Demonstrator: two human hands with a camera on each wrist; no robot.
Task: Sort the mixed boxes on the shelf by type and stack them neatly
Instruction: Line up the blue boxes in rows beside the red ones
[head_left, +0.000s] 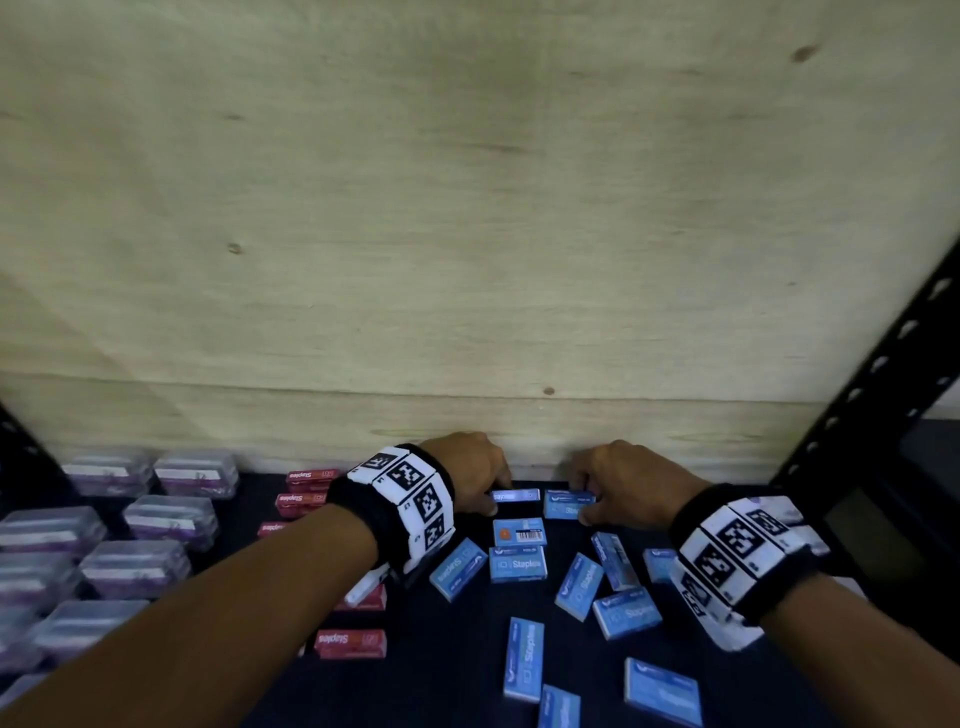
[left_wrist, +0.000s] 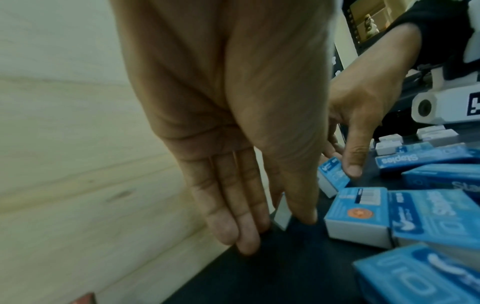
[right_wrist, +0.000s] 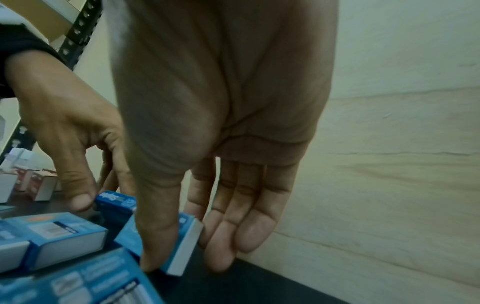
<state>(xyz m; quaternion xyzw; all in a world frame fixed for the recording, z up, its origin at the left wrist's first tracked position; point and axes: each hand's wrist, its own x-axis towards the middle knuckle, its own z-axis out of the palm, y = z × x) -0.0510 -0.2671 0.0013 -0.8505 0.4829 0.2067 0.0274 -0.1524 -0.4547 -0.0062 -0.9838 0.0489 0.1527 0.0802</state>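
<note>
Several blue staples boxes (head_left: 524, 564) lie scattered on the dark shelf (head_left: 457, 649), in front of me and to the right. My left hand (head_left: 496, 499) pinches one blue box (head_left: 514, 495) standing on its edge near the back wall. In the left wrist view only that box's white end (left_wrist: 281, 216) shows between thumb and fingers of the left hand (left_wrist: 279, 228). Just to the right, my right hand (head_left: 584, 499) pinches another blue box (head_left: 569, 504). The right wrist view shows the right hand (right_wrist: 185, 261) with thumb and fingers on opposite sides of that box (right_wrist: 182, 242).
Red staples boxes (head_left: 306, 475) sit left of centre, one more (head_left: 350, 643) nearer me. Clear plastic cases with purple contents (head_left: 135, 566) fill the left side. A plywood wall (head_left: 467, 208) closes the back. A black perforated upright (head_left: 857, 389) stands at the right.
</note>
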